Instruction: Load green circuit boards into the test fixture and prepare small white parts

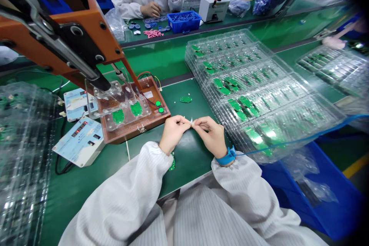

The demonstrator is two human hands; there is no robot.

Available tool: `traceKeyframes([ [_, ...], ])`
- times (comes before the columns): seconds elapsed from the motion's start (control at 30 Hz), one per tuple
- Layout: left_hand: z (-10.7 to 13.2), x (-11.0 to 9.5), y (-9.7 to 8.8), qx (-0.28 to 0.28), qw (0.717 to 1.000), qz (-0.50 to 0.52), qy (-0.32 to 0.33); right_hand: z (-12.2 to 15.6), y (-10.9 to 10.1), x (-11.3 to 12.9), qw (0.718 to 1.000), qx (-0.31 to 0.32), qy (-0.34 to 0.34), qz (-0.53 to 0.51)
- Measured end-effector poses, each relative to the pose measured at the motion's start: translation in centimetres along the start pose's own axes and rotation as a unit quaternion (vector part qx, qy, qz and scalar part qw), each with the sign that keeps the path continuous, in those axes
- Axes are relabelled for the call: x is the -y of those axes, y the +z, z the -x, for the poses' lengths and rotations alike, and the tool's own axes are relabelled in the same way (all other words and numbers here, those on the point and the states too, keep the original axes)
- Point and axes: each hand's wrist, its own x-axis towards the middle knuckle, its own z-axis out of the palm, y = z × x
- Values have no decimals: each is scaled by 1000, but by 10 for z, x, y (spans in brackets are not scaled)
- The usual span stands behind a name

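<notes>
My left hand (172, 132) and my right hand (211, 134) meet over the green mat, both pinching a tiny white piece (191, 121) between their fingertips. A blue wrist strap (227, 157) with a thin cord circles my right wrist. A green circuit board (172, 164) peeks out from under my left wrist. Another loose green board (186, 99) lies on the mat just beyond my hands. To the left stands a brown test fixture (135, 117) with two green boards under a clear cover.
Stacked clear trays (288, 96) of green boards fill the right. More clear trays (20, 153) stand at the left, beside two white meter boxes (80, 140). An orange press arm (72, 34) hangs over the fixture. A person in white works across the belt by a blue bin (184, 21).
</notes>
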Motion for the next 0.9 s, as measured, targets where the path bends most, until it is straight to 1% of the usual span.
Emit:
traceKeyframes([
  [0.23,-2,4,1,-4,999,-31,34,-2,0,0,1000,9,9,-19],
  [0.43,-3,4,2,-13,997,-63,51,-2,0,-6,998,17,26,-46],
  [0.7,-3,7,3,-23,992,-93,76,-4,1,-5,996,28,38,-70],
  [0.9,-2,6,3,-25,986,-126,106,-4,1,-8,995,34,51,-85],
])
